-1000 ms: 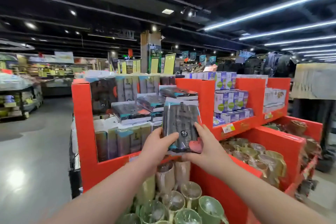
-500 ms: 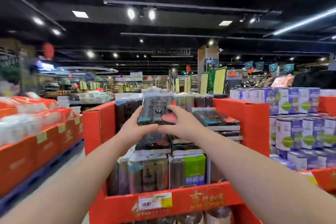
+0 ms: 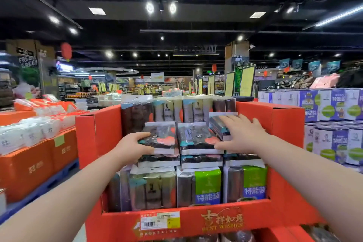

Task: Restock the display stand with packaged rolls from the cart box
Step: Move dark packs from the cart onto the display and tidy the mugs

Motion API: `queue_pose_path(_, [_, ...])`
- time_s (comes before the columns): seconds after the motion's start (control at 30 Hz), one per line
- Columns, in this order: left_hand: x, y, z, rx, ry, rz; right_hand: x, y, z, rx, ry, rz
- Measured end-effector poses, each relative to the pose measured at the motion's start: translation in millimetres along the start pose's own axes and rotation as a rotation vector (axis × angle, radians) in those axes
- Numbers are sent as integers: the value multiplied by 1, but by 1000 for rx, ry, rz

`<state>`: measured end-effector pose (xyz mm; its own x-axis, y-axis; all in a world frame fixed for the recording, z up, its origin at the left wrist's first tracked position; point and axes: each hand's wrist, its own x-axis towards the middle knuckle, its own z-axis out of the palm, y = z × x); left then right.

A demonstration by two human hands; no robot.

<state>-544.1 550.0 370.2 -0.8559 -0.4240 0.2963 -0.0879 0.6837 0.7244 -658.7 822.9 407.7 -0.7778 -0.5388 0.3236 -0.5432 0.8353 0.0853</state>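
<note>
A red cardboard display stand (image 3: pixel 282 124) holds stacked packs of dark rolls in clear wrap. My left hand (image 3: pixel 131 148) grips the left end of a flat roll pack (image 3: pixel 161 137) lying on top of the left stack. A second flat pack (image 3: pixel 196 139) lies beside it on the middle stack. My right hand (image 3: pixel 240 133) lies with straight fingers over a tilted pack (image 3: pixel 216 124) on the right stack, its thumb at the middle pack's corner. Upright packs (image 3: pixel 182 110) stand behind the stacks. The cart box is out of view.
Upright packs with green and blue labels (image 3: pixel 208 186) fill the stand's front row. Purple and white boxed goods (image 3: pixel 334 120) sit to the right. Orange boxes topped with white packs (image 3: pixel 29 155) run along the left, with an aisle floor strip between.
The pack I held up with both hands has come down flat onto the left stack. My right hand has let go and moved right onto the tilted pack. The view moved closer.
</note>
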Motion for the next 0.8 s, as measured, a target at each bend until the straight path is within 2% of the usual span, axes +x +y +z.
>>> queue_pose_path(0.1, [-1, 0, -3, 6, -53, 24, -2, 14, 5, -11, -35, 65])
queue_pose_path(0.17, [-4, 3, 0, 18, -87, 46, -2, 10, 4, 18, -10, 15])
queue_pose_path(0.4, [-5, 0, 7, 81, -27, 55, 4, -43, -1, 71, 87, -215])
queue_pose_path(0.67, [-10, 4, 6, 4, -41, 5, 22, -40, 5, 422, -66, -376])
queue_pose_path(0.8, [-13, 7, 5, 9, -45, -29, 24, -38, 3, 483, -94, -414])
